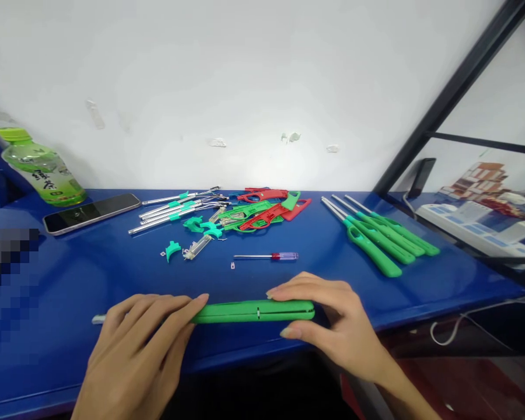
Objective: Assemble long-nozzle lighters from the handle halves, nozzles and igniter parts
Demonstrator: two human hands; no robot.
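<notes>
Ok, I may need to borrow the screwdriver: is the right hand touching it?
Apart: the head view shows bare blue desk between the screwdriver and the right hand.

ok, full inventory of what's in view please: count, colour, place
table: one, blue, under the work
wall: one, white, behind table
bottle: one, green label and cap, far left
phone: one, dark face, beside bottle
pixelated object: one, dark, left edge
metal rods: several, silver with teal sleeves, back left-centre
teal pieces: several, below rods
handle shells: pile, green and red, back centre
screwdriver: one, clear-red handle, centre
lighters: four, green, right
frame: one, black, right
boxes: stack, brown-white, behind frame
held lighter: one, green, front centre
left hand: one, bare, gripping held lighter
right hand: one, bare, at its handle end
</notes>
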